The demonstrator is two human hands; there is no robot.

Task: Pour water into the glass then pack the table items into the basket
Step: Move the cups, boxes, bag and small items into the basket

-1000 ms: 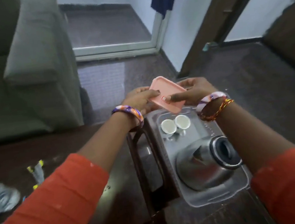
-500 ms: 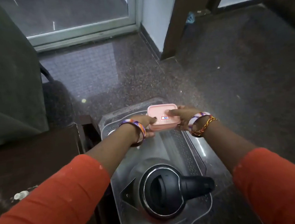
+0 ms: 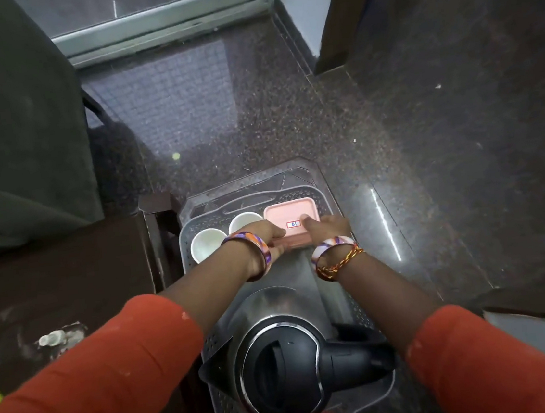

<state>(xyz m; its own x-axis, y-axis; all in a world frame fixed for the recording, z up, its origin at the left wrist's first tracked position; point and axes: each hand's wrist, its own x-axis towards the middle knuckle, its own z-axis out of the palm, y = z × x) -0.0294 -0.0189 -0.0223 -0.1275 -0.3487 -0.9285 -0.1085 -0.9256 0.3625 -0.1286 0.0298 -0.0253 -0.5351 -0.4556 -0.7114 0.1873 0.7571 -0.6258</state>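
Head view, looking down: both hands grip a flat pink rectangular plastic lidded box (image 3: 291,217) at the far right end of a translucent grey perforated plastic basket (image 3: 327,196) on the floor. Left hand (image 3: 266,237) and right hand (image 3: 329,227) have fingers clamped on its near corners. It looks light, rigid and smooth, best held by its edges. Two white round cups (image 3: 208,244) stand just left of it. A steel kettle with a black lid (image 3: 282,368) fills the near end. A dark wooden counter (image 3: 58,275) sits left.
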